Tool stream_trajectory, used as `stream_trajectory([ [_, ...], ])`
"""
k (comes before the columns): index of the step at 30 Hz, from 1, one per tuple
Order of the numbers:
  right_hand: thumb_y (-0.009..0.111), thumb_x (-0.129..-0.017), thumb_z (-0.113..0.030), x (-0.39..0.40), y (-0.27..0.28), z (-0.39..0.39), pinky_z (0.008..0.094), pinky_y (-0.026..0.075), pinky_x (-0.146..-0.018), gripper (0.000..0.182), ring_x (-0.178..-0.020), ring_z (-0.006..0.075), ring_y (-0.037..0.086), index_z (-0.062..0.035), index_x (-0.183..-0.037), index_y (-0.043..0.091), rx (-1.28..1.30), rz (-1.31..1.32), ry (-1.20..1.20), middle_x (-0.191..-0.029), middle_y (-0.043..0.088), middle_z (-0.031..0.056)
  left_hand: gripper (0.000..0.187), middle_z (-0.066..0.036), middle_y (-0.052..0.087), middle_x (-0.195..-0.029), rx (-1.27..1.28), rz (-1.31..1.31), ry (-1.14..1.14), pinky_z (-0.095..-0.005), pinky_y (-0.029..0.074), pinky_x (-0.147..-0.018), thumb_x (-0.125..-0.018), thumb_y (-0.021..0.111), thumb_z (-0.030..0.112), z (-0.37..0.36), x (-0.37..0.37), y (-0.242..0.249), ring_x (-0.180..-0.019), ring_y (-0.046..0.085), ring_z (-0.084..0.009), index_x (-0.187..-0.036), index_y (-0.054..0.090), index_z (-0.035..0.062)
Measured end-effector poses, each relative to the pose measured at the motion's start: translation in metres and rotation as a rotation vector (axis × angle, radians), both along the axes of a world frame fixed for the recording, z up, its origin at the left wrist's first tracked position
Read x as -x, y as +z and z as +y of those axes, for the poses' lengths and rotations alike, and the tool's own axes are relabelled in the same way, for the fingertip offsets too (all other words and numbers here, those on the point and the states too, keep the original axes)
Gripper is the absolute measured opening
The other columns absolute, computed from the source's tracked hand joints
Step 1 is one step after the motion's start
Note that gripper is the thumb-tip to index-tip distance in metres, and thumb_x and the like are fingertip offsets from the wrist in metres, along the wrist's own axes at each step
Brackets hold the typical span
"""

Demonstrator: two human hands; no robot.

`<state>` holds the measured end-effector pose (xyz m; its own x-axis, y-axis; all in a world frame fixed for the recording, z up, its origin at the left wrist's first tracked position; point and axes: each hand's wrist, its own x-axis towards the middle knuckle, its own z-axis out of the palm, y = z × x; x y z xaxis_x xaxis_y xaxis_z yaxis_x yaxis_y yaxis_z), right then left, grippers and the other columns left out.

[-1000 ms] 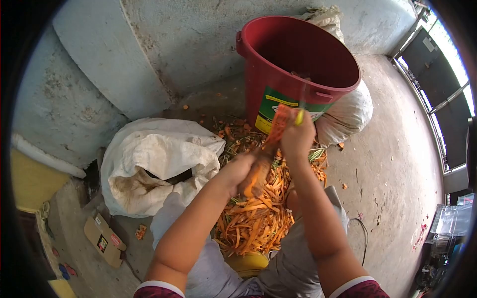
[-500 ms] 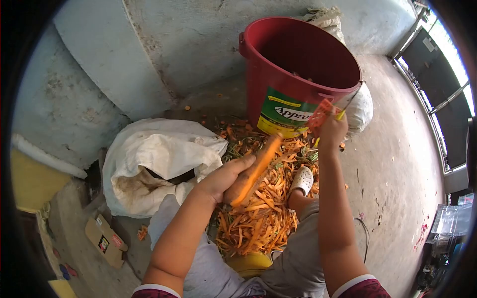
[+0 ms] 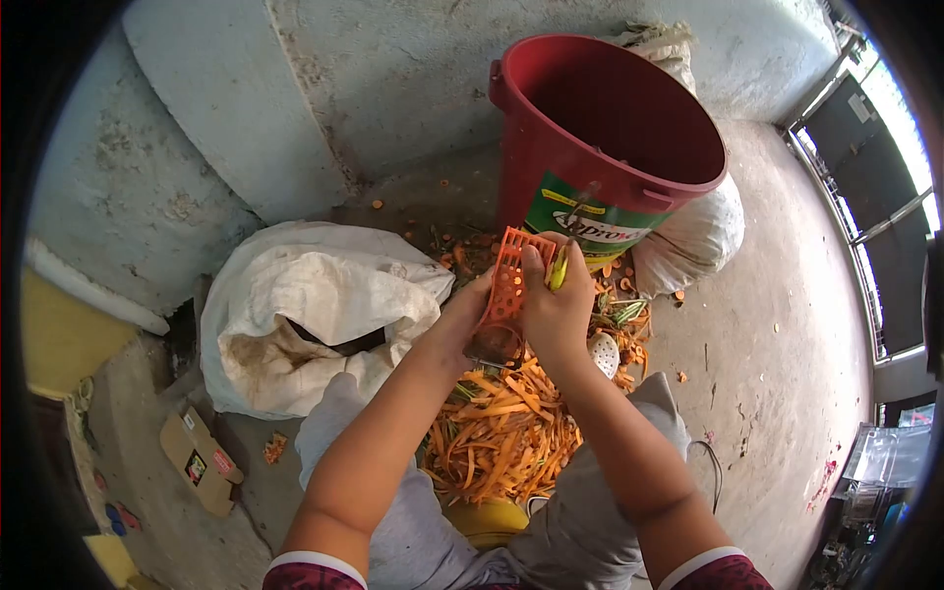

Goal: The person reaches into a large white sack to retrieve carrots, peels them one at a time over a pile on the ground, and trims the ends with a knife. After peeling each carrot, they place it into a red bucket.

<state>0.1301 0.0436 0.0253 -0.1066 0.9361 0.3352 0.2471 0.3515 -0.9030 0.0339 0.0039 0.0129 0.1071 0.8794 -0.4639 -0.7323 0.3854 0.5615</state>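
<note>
An orange perforated peeler (image 3: 507,280) is in my right hand (image 3: 559,305), whose fingers are closed round its side. A yellow-handled tool (image 3: 559,267) sticks out of the same hand. Just left of it, my left hand (image 3: 464,323) is wrapped round a carrot (image 3: 497,344), most of which is hidden under the peeler; its brownish skin shows at the peeler's lower end. Below both hands, a heap of orange peelings (image 3: 506,433) lies on the floor between my legs, with some green stems mixed in.
A large red bin (image 3: 526,147) stands ahead, with a filled sack (image 3: 703,231) behind its right side. To the left, an open white sack (image 3: 324,265) lies near the wall. Torn cardboard (image 3: 202,462) is at lower left, and a white clog (image 3: 603,354) is beside the peelings.
My right hand has come left and down from beside the bin, bringing the peeler onto the carrot. My left hand has stayed close to where it was, and the carrot is now mostly covered.
</note>
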Motion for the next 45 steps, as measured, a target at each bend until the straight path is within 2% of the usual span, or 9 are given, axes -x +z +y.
stream_trajectory([
  [10, 0.055, -0.080, -0.014, -0.016, -0.001, 0.014, 0.0356, 0.044, -0.060, 0.022, -0.069, 0.0319, 0.058, -0.0002, -0.095, 0.049, -0.107, -0.134, -0.204, -0.073, 0.057, 0.0191, 0.033, -0.007, 0.056, -0.072, 0.023, 0.015, -0.293, -0.0264, 0.047, -0.046, -0.089, 0.034, 0.033, 0.006, 0.000, -0.006, -0.058, 0.055, -0.0160, -0.092, 0.050, 0.0044],
  [13, 0.050, -0.083, -0.013, -0.044, -0.001, 0.057, 0.0315, 0.041, -0.054, 0.012, -0.058, 0.0210, 0.053, -0.0006, -0.085, 0.050, -0.168, -0.082, -0.413, -0.067, 0.055, 0.0112, 0.036, -0.008, 0.050, -0.071, 0.051, 0.019, -0.406, -0.0264, 0.044, -0.050, -0.091, 0.028, 0.036, -0.007, -0.007, -0.002, -0.062, 0.050, -0.0163, -0.096, 0.046, 0.0052],
  [18, 0.048, -0.085, -0.016, -0.081, -0.009, 0.095, 0.0304, 0.042, -0.054, 0.016, -0.058, 0.0168, 0.053, 0.0004, -0.083, 0.050, -0.153, 0.052, -0.688, -0.068, 0.056, 0.0079, 0.037, -0.005, 0.048, -0.070, 0.054, -0.020, -0.377, -0.0268, 0.044, -0.049, -0.090, 0.031, 0.040, -0.014, -0.006, 0.003, -0.061, 0.049, -0.0140, -0.097, 0.045, 0.0069],
  [25, 0.049, -0.084, -0.018, -0.034, -0.009, 0.042, 0.0259, 0.040, -0.059, 0.017, -0.063, 0.0119, 0.047, -0.0012, -0.083, 0.050, 0.011, 0.150, -0.091, -0.070, 0.052, 0.0054, 0.039, -0.007, 0.055, -0.076, 0.097, -0.035, -0.099, -0.0294, 0.047, -0.046, -0.087, 0.038, 0.042, 0.003, 0.009, -0.028, -0.061, 0.055, -0.0153, -0.099, 0.049, 0.0073],
  [30, 0.050, -0.083, -0.014, -0.003, 0.001, 0.000, 0.0305, 0.042, -0.058, 0.015, -0.060, 0.0214, 0.053, 0.0003, -0.088, 0.050, 0.017, 0.006, 0.021, -0.068, 0.054, 0.0125, 0.034, -0.008, 0.059, -0.081, 0.143, -0.105, 0.014, -0.0286, 0.049, -0.046, -0.087, 0.038, 0.036, 0.000, -0.002, -0.004, -0.063, 0.059, -0.0166, -0.100, 0.050, 0.0071],
  [37, 0.052, -0.080, -0.012, -0.006, -0.008, 0.003, 0.0371, 0.043, -0.058, 0.016, -0.066, 0.0319, 0.057, -0.0002, -0.092, 0.050, -0.108, -0.145, -0.109, -0.073, 0.057, 0.0178, 0.032, -0.006, 0.056, -0.078, 0.043, 0.039, -0.148, -0.0280, 0.046, -0.052, -0.089, 0.035, 0.034, 0.001, 0.000, -0.005, -0.063, 0.055, -0.0148, -0.095, 0.050, 0.0060],
  [40, 0.050, -0.083, -0.012, -0.026, -0.003, 0.038, 0.0304, 0.043, -0.060, 0.013, -0.064, 0.0187, 0.055, -0.0005, -0.089, 0.051, -0.198, -0.134, -0.321, -0.073, 0.057, 0.0113, 0.037, -0.005, 0.053, -0.075, 0.059, 0.124, -0.325, -0.0264, 0.043, -0.058, -0.090, 0.032, 0.038, -0.006, -0.005, -0.012, -0.064, 0.050, -0.0137, -0.091, 0.049, 0.0061],
  [42, 0.051, -0.082, -0.016, -0.045, 0.006, 0.059, 0.0372, 0.043, -0.060, 0.020, -0.067, 0.0330, 0.057, 0.0013, -0.092, 0.050, -0.208, -0.130, -0.460, -0.075, 0.057, 0.0193, 0.040, -0.005, 0.051, -0.074, 0.045, 0.128, -0.418, -0.0258, 0.042, -0.061, -0.090, 0.030, 0.042, -0.007, -0.007, -0.019, -0.065, 0.048, -0.0132, -0.089, 0.049, 0.0063],
  [45, 0.049, -0.084, -0.017, -0.072, 0.002, 0.086, 0.0322, 0.044, -0.059, 0.019, -0.065, 0.0244, 0.057, 0.0011, -0.090, 0.050, -0.269, -0.046, -0.611, -0.077, 0.058, 0.0149, 0.043, -0.003, 0.048, -0.073, -0.022, 0.119, -0.484, -0.0261, 0.042, -0.062, -0.089, 0.028, 0.045, -0.010, -0.006, -0.017, -0.066, 0.047, -0.0124, -0.088, 0.047, 0.0068],
])
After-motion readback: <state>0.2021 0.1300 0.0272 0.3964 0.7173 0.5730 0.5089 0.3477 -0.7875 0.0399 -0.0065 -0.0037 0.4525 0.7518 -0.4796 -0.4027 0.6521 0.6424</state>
